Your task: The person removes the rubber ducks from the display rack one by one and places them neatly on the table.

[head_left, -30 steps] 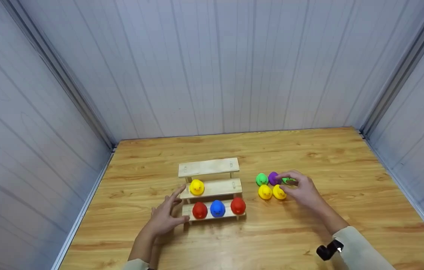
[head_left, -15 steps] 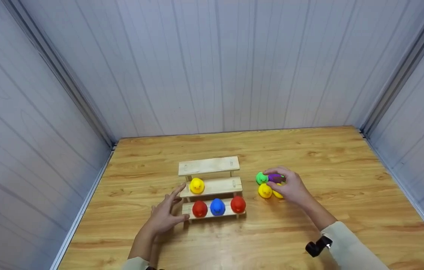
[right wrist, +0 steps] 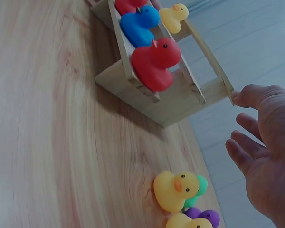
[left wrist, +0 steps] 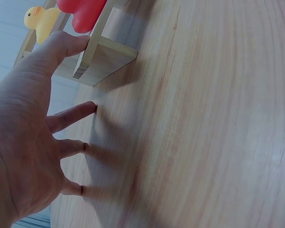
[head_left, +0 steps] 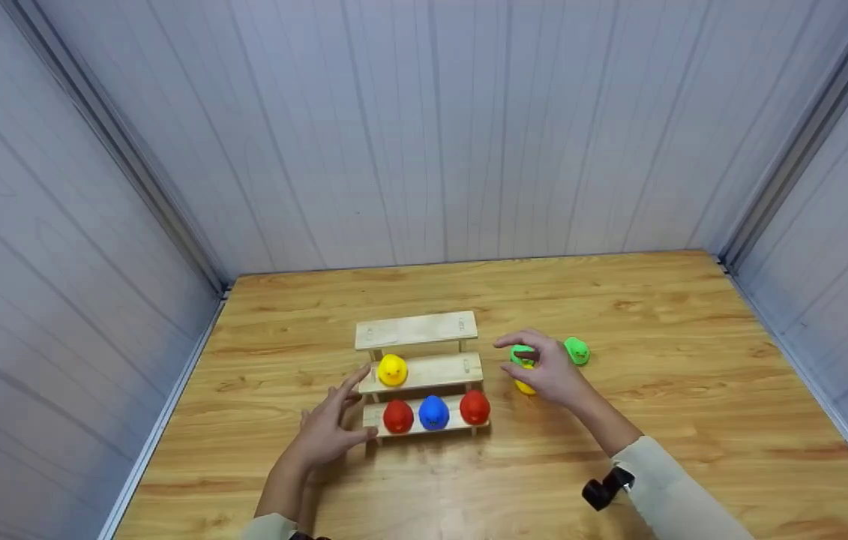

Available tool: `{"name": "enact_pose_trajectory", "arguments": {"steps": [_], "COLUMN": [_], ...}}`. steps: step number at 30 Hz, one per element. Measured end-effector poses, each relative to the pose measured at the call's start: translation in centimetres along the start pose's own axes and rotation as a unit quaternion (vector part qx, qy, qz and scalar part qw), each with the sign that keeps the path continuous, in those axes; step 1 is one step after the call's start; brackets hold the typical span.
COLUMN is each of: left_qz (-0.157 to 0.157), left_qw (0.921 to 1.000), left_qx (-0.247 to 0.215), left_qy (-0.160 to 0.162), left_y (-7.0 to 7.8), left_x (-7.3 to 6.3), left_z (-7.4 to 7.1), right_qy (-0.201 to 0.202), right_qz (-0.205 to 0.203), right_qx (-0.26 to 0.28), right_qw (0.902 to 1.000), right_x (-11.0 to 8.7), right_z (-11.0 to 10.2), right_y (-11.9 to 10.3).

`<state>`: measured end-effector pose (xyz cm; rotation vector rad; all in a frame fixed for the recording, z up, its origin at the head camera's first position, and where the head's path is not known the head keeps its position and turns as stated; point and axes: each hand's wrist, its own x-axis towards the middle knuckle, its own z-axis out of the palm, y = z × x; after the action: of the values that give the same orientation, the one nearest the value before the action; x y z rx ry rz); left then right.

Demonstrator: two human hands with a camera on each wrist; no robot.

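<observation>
A three-step wooden stand [head_left: 416,328] holds rubber ducks. On its bottom step sit a red duck [head_left: 398,417], a blue duck [head_left: 434,413] and another red duck [head_left: 474,407]; a yellow duck [head_left: 392,370] sits at the middle step's left end. My left hand [head_left: 328,429] is spread beside the stand, its thumb touching the bottom step's end. Holding nothing, my right hand [head_left: 547,369] hovers with parted, bent fingers over loose ducks. Around it show a green duck [head_left: 520,352] and a yellow duck [right wrist: 173,191]. A purple duck [right wrist: 205,216] is hidden from the head view.
Another green duck [head_left: 577,350] stands on the wooden table [head_left: 656,322], right of my right hand. Part of a second loose yellow duck [right wrist: 187,221] shows at the bottom of the right wrist view. Pale panel walls [head_left: 431,135] enclose the table's back and sides.
My right hand has moved left across the loose ducks, uncovering the right-hand green duck and covering the purple one. My left hand stays at the stand; the ducks on it have not moved.
</observation>
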<state>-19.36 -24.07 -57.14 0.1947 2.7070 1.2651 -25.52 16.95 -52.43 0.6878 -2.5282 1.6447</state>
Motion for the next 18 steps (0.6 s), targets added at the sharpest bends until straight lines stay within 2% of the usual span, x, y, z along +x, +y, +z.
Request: {"name": "enact_pose_trajectory", "arguments": {"steps": [14,18], "left_qz": [-0.003,-0.004], "left_qw": [1.0000,1.0000], "left_qx": [0.001,0.000], "left_qy": [-0.001,-0.002], "left_y": [-0.2,-0.2], "left_x": [0.1,0.2], "left_z": [0.0,0.0], "right_qy": [-0.003,-0.002], "right_qz": [-0.007,-0.009], "right_qx": [0.047,0.034], "right_qw": [0.9989,0.9994], "right_x": [1.3,1.6], "right_z": [2.7,3.4], "right_y": [-2.3,-3.0]}}
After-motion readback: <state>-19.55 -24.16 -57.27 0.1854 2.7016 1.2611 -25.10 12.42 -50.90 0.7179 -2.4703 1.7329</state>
